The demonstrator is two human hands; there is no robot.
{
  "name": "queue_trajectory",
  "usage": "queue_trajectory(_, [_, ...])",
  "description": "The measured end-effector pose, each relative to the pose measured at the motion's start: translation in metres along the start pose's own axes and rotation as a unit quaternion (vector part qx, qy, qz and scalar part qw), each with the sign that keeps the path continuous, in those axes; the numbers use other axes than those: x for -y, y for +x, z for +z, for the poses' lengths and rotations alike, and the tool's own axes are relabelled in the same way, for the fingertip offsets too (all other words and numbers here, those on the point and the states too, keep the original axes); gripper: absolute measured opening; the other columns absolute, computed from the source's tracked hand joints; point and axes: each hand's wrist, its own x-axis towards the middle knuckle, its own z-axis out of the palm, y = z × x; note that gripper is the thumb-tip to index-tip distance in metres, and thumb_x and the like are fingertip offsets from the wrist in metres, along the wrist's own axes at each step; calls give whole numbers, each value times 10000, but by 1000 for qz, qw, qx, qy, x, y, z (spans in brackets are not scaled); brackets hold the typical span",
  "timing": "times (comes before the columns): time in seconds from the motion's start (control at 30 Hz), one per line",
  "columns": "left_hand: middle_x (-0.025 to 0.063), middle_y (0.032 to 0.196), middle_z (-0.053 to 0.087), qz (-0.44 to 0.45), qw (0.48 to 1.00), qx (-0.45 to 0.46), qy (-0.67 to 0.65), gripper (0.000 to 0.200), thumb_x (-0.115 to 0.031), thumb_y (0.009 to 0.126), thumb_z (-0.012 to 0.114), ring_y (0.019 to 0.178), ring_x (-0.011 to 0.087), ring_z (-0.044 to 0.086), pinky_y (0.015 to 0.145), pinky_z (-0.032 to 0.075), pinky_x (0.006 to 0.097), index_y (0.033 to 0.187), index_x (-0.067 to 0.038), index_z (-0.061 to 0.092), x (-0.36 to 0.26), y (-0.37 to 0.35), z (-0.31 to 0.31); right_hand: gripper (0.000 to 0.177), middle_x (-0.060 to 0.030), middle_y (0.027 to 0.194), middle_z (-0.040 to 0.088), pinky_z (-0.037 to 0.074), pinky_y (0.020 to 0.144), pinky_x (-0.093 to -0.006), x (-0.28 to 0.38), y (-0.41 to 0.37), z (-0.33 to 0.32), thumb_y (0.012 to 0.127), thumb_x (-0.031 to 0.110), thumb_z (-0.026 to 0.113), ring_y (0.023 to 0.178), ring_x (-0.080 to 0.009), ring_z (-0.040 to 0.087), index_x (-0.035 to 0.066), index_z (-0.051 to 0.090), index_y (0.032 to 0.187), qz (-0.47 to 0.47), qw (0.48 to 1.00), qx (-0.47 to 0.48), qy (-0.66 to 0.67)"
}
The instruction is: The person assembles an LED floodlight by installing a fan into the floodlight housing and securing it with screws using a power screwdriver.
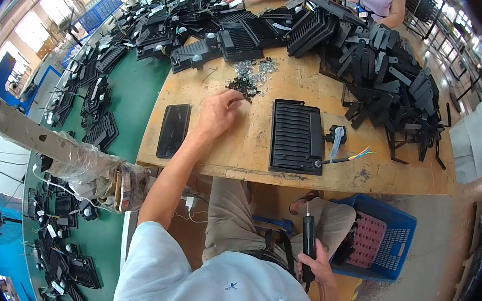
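My left hand reaches over the table to the near edge of a heap of small black screws. Its fingers are bent and drawn together; what they pinch, if anything, is too small to see. Low by my lap, my right hand is wrapped around a black electric screwdriver, its thin bit pointing up and away from me. A black finned floodlight housing lies on the table right of my left hand. Its sensor and a cable with bare coloured wires stick out on its right side.
A black phone lies left of my forearm. Silver screws adjoin the black ones. Black brackets are heaped at right, stacked housings behind. A green conveyor runs along the left, a blue crate stands below right. Two people sit opposite.
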Motion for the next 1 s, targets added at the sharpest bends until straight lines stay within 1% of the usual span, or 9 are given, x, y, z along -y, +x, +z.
queue_trajectory(0.23, [152, 975, 702, 114, 991, 16, 65, 166, -69, 902, 670, 906, 384, 695, 792, 561, 479, 1037, -55, 766, 7, 16, 17, 540, -53, 839, 612, 531, 544, -324, -8, 3, 12, 890, 135, 821, 627, -159, 643, 60, 483, 1304, 14, 999, 2, -37])
queue_trajectory(0.33, [155, 929, 668, 124, 991, 54, 20, 99, -77, 890, 651, 863, 401, 676, 776, 550, 495, 874, -56, 747, 21, 25, 23, 548, -53, 822, 613, 525, 545, -318, -10, 2, 9, 901, 166, 819, 623, -150, 633, 57, 484, 1321, 9, 999, 0, -47])
queue_trajectory(0.47, [177, 984, 651, 141, 989, 47, 14, 182, -18, 853, 654, 905, 419, 653, 798, 553, 471, 1030, -38, 689, 13, 25, 14, 542, -46, 784, 607, 510, 547, -303, -2, -1, 10, 923, 239, 811, 609, -131, 613, 36, 484, 1304, 13, 995, 6, -95])
queue_trajectory(0.53, [117, 945, 678, 27, 992, 24, -121, 113, -3, 964, 615, 848, 239, 660, 755, 545, 356, 1062, -10, 670, 3, 18, 12, 565, -34, 759, 601, 500, 557, -295, 8, -8, 11, 922, 288, 810, 614, -123, 607, 28, 483, 1303, -8, 993, 13, -113])
queue_trajectory(0.6, [65, 937, 686, -63, 945, 37, -318, 77, -50, 1022, 616, 801, 145, 638, 724, 524, 297, 1044, 6, 665, 15, 8, 11, 574, -24, 734, 607, 488, 567, -292, 16, -15, 14, 921, 314, 813, 627, -121, 601, 41, 485, 1304, -11, 991, 24, -129])
queue_trajectory(0.7, [47, 901, 684, -95, 921, 56, -373, 98, -88, 1023, 654, 742, 119, 631, 708, 515, 266, 1055, 3, 672, -29, -23, -8, 631, -19, 800, 600, 490, 586, -287, 20, -21, 16, 917, 307, 807, 648, -115, 603, 31, 463, 1368, -32, 982, 55, -177])
queue_trajectory(0.8, [43, 858, 661, -116, 879, 80, -456, 129, -99, 1020, 669, 735, 113, 618, 691, 511, 265, 1107, -4, 679, -63, -62, -4, 694, -16, 856, 588, 493, 588, -288, 32, -30, 26, 912, 247, 808, 663, -114, 606, 28, 416, 1442, -56, 983, 126, -122])
queue_trajectory(0.93, [94, 898, 706, -201, 745, 115, -626, 133, -74, 1009, 665, 692, 164, 667, 658, 569, 295, 1124, -9, 674, -95, -99, 12, 746, -13, 838, 582, 495, 560, -286, 70, -48, 54, 906, 209, 813, 616, -123, 613, -2, 382, 1476, -113, 977, 174, 56])
queue_trajectory(1.0, [124, 922, 714, -195, 723, 135, -649, 161, -89, 1017, 664, 714, 195, 698, 672, 600, 323, 1145, 7, 663, -109, -109, 23, 734, -11, 866, 577, 492, 568, -275, 83, -48, 58, 915, 231, 821, 631, -110, 605, 24, 402, 1480, -132, 979, 156, -10])
